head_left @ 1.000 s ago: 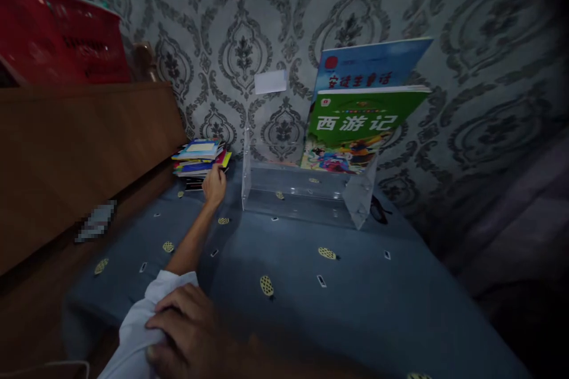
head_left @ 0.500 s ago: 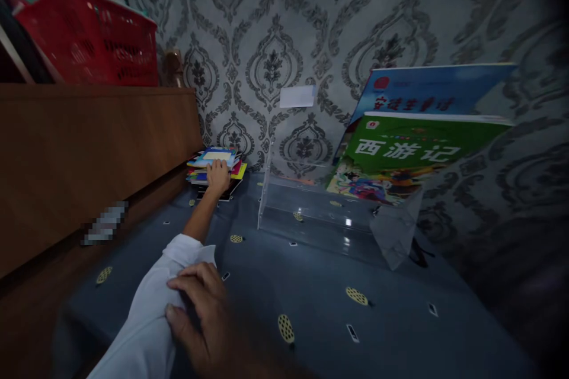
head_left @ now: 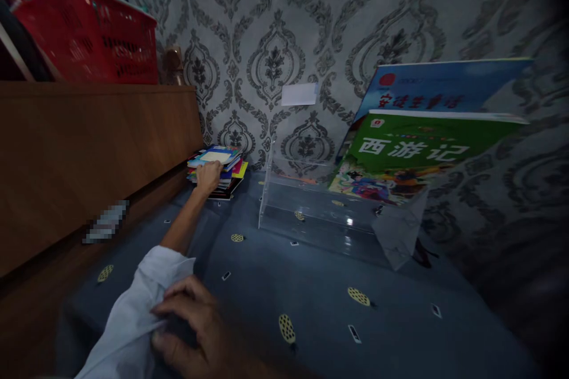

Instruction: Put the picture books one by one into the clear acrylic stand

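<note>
At the far left corner of the table lies a stack of books (head_left: 236, 182) with colourful covers and a light-blue book on top. My left hand (head_left: 208, 176) is stretched out to it, with its fingers curled over the near edge of the upper books; the fingertips are partly hidden. Close to the camera, my right hand (head_left: 195, 325) hovers by the white sleeve (head_left: 128, 314) of my left arm. Its bent fingers and thumb stand apart, with nothing seen between them. Whether it touches the sleeve is unclear.
A clear acrylic book stand (head_left: 306, 213) holds a green book (head_left: 409, 148) and a blue book (head_left: 435, 86) at its right end. A wooden cabinet (head_left: 98, 154) on the left carries a red basket (head_left: 98, 41). Patterned wallpaper lies behind the dark patterned tablecloth (head_left: 311, 290).
My left hand has slid a little left along the near edge of the stack. My right hand has shifted slightly left and down along with the sleeve. The view has moved slightly.
</note>
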Motion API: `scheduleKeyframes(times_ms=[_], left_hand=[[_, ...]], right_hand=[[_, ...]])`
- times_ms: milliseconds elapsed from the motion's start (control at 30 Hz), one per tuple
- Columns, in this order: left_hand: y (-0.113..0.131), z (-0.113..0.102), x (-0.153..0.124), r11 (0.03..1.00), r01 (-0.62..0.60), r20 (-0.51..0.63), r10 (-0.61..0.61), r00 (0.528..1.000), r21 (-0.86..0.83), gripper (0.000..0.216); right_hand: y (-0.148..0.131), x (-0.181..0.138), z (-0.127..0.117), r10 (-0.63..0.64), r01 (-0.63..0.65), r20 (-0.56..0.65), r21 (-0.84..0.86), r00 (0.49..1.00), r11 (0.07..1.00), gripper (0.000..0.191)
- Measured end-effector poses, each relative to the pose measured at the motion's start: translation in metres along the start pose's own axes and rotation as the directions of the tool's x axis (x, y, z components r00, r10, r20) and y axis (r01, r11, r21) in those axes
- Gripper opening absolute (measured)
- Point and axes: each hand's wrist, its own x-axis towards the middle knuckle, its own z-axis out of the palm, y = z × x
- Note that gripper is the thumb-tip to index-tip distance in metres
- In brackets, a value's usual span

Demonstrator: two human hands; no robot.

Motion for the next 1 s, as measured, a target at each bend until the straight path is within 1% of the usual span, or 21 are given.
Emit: scheduleKeyframes(times_ms=[33,100,167,200,267,300,333,367,400,433,467,500,533,567,633,700,733,800,833,900,1000], left_hand=[[-0.004,-0.003,-0.009,1.000,-0.013,0.000,0.013,1.000,-0.007,0.030],[-0.013,-0.009,-0.033,0.999,-0.044,-0.002,0.044,0.999,-0.024,0.028],[-0.023,-0.015,-0.063,0.996,-0.074,0.000,0.074,0.997,-0.042,0.029],[-0.030,-0.017,-0.081,0.994,-0.091,0.003,0.091,0.996,-0.056,0.031],[-0.046,-0.023,-0.125,0.987,-0.132,0.019,0.134,0.991,-0.095,0.035],[-0.055,-0.027,-0.151,0.968,-0.188,0.011,0.193,0.981,-0.167,0.038],[-0.065,-0.032,-0.177,0.937,-0.252,0.023,0.265,0.964,-0.241,0.040],[-0.075,-0.038,-0.204,0.902,-0.303,0.086,0.343,0.935,-0.307,0.042],[-0.085,-0.044,-0.228,0.870,-0.337,0.167,0.416,0.894,-0.359,0.042],[-0.095,-0.051,-0.250,0.856,-0.344,0.257,0.457,0.851,-0.385,0.041],[-0.103,-0.059,-0.267,0.858,-0.331,0.309,0.462,0.831,-0.393,0.043],[-0.110,-0.065,-0.278,0.871,-0.288,0.348,0.434,0.831,-0.399,0.044],[-0.116,-0.070,-0.284,0.883,-0.244,0.375,0.401,0.836,-0.400,0.046],[-0.120,-0.072,-0.285,0.898,-0.199,0.383,0.356,0.852,-0.392,0.049],[-0.122,-0.070,-0.274,0.928,-0.120,0.368,0.256,0.894,-0.353,0.057],[-0.118,-0.057,-0.254,0.953,-0.066,0.348,0.172,0.921,-0.295,0.066],[-0.113,-0.048,-0.244,0.964,-0.041,0.349,0.134,0.928,-0.262,0.068],[-0.101,-0.027,-0.229,0.980,0.007,0.382,0.070,0.921,-0.197,0.067],[-0.093,-0.018,-0.224,0.985,0.002,0.404,0.068,0.912,-0.172,0.066],[-0.079,-0.002,-0.222,0.989,-0.058,0.415,0.110,0.903,-0.137,0.064],[-0.061,0.007,-0.227,0.974,-0.183,0.380,0.221,0.898,-0.135,0.063]], right_hand=[[0.005,-0.002,0.005,-0.021,0.021,0.073,-0.009,0.997,1.000,0.026],[0.014,-0.006,0.015,-0.055,0.066,0.222,-0.044,0.974,0.997,0.032],[0.019,-0.012,0.021,-0.061,0.094,0.325,-0.087,0.944,0.992,0.032],[0.019,-0.015,0.020,-0.051,0.093,0.327,-0.113,0.944,0.989,0.030],[0.015,-0.022,0.010,-0.013,0.063,0.275,-0.174,0.961,0.983,0.024],[0.011,-0.026,0.000,0.009,0.040,0.234,-0.205,0.972,0.978,0.021],[0.007,-0.030,-0.011,0.031,0.021,0.220,-0.232,0.975,0.973,0.019],[0.005,-0.034,-0.022,0.039,0.010,0.191,-0.248,0.981,0.969,0.019],[0.004,-0.039,-0.034,0.038,0.004,0.158,-0.258,0.987,0.966,0.021],[0.004,-0.044,-0.044,0.053,-0.017,0.124,-0.276,0.991,0.961,0.023],[0.007,-0.048,-0.052,0.074,-0.044,0.092,-0.289,0.993,0.956,0.024],[0.010,-0.053,-0.058,0.089,-0.066,0.064,-0.304,0.994,0.950,0.026],[0.015,-0.056,-0.062,0.102,-0.081,0.049,-0.321,0.994,0.944,0.028],[0.019,-0.059,-0.064,0.109,-0.090,0.039,-0.338,0.993,0.937,0.029],[0.027,-0.062,-0.065,0.101,-0.082,0.029,-0.376,0.994,0.923,0.030],[0.032,-0.063,-0.064,0.081,-0.066,0.019,-0.412,0.997,0.909,0.029],[0.032,-0.064,-0.065,0.072,-0.060,0.010,-0.431,0.997,0.900,0.029],[0.032,-0.068,-0.071,0.066,-0.062,-0.007,-0.470,0.998,0.881,0.028],[0.032,-0.071,-0.076,0.071,-0.071,-0.019,-0.488,0.997,0.870,0.027],[0.031,-0.081,-0.089,0.076,-0.096,-0.059,-0.521,0.995,0.848,0.027],[0.033,-0.098,-0.113,0.082,-0.155,-0.153,-0.555,0.985,0.817,0.026]])
